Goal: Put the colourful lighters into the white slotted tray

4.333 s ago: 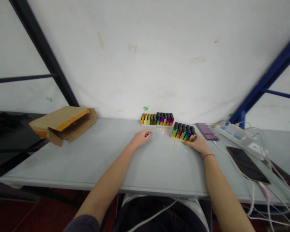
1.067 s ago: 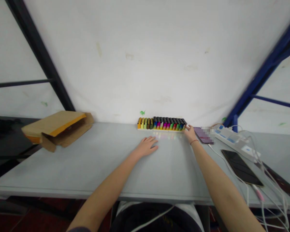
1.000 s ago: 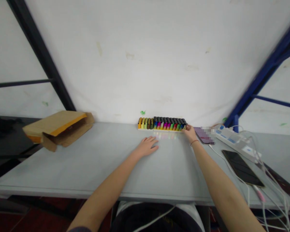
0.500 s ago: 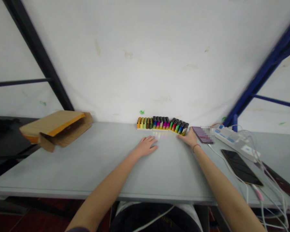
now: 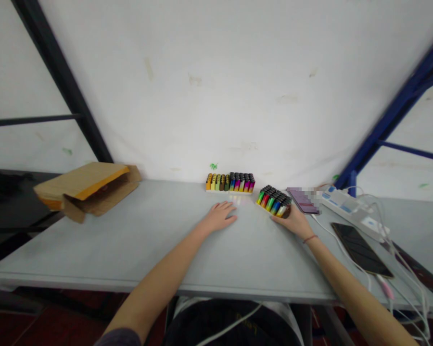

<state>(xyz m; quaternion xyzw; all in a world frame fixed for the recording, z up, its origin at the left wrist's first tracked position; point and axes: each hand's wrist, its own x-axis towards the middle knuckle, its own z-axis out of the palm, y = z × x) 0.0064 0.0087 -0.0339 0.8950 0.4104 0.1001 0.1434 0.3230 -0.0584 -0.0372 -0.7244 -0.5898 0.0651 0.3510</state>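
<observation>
My right hand (image 5: 292,220) grips the right end of a tray of lighters (image 5: 273,201), multicoloured with black tops, tilted and turned at an angle. Part of that tray's right end is hidden by my fingers. My left hand (image 5: 220,217) rests flat on the table (image 5: 159,230), fingers stretched out, holding nothing. Just behind it, against the wall, stand a tray of yellow, green and brown lighters (image 5: 217,182) and, side by side with it, a tray of purple and blue lighters (image 5: 242,183).
An opened cardboard box (image 5: 88,185) lies at the left. On the right are a phone with a purple screen (image 5: 301,199), a dark phone (image 5: 361,250), a white power strip (image 5: 353,211) and several white cables. The wall (image 5: 238,96) closes off the back.
My right hand has drawn the multicoloured lighter tray away from the wall, toward me and slightly right, leaving a gap beside the middle tray. My left hand stays in place.
</observation>
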